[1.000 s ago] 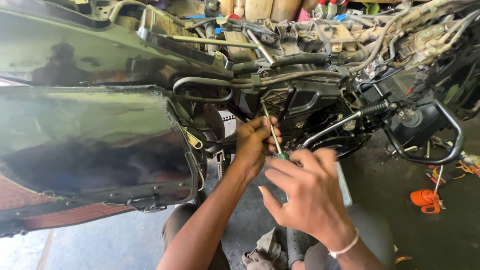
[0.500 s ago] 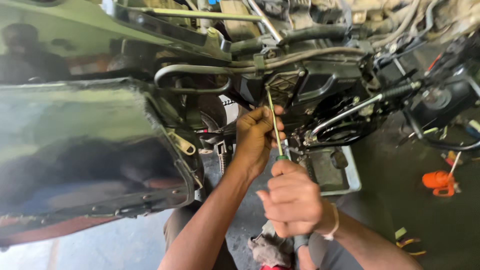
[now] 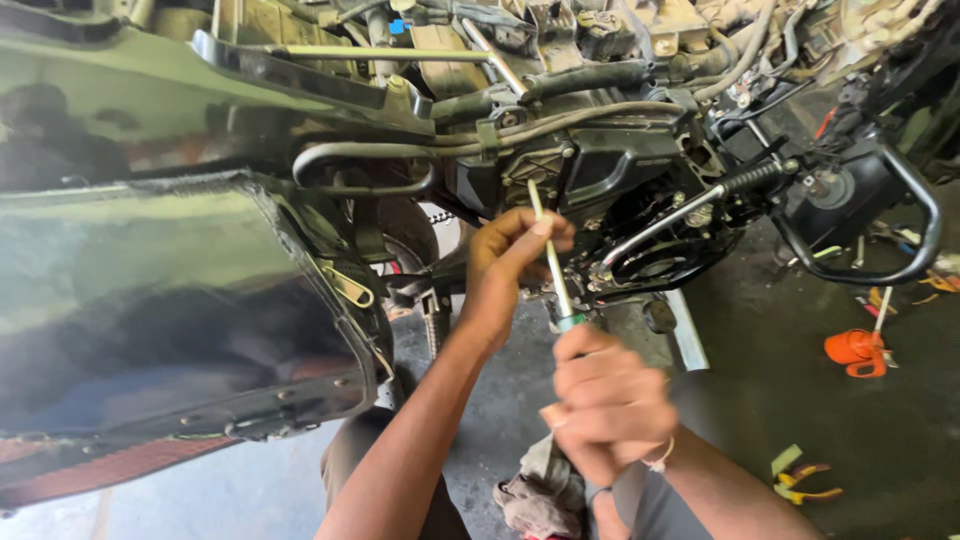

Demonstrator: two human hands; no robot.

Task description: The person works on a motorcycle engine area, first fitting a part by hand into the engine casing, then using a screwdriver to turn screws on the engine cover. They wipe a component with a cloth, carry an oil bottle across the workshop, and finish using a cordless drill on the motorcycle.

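Screwdriver [image 3: 552, 262] shaft pinched at its upper end by left hand [image 3: 508, 262] fingertips; right hand [image 3: 607, 410] fist closed round the handle below, tip aimed into the motorcycle engine [image 3: 640, 190] just above. Risk: the blurred right hand suggests motion; the tip could slip off and jab the steadying fingers.

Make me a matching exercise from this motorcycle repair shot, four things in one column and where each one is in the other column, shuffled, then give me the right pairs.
Things:
1. screwdriver
2. orange oil can
3. rag
4. left hand

Places:
A. on the floor at the right, below the black crash guard
B. under the right hand, between the knees
C. fingers up on the metal shaft, near the engine
D. handle in the right hand, tip pointing up into the engine

Pairs: 1-D, 2-A, 3-B, 4-C
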